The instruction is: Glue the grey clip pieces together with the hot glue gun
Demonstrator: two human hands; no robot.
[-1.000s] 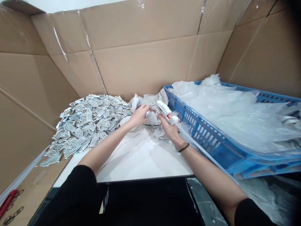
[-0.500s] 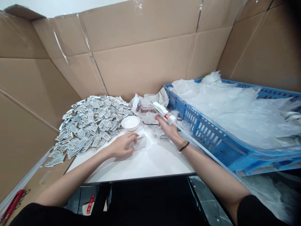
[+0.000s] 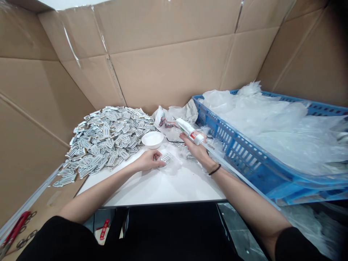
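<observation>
My left hand [image 3: 150,160] pinches a small flat grey-and-white striped piece [image 3: 164,157] just above the white board [image 3: 152,188]. Under and beside that piece lies a clear plastic bag [image 3: 174,165]; whether the piece is in the bag I cannot tell. My right hand [image 3: 196,146] is wrapped round a white hot glue gun [image 3: 187,129] whose tip points up and left. A long clear rod [image 3: 231,166] runs from its back end along my right forearm. Close in front of my left hand sits a shallow white bowl [image 3: 152,140].
A heap of similar striped pieces [image 3: 108,134] covers the left back. On the right, a blue crate [image 3: 231,145] holds many clear bags [image 3: 272,127]. Crumpled printed plastic [image 3: 174,117] lies behind the bowl. Cardboard walls [image 3: 168,65] enclose the table. Red-handled scissors [image 3: 16,226] lie lower left.
My left hand has moved slightly up and right, and the striped piece now shows in its fingers. My right hand keeps the glue gun in nearly the same place.
</observation>
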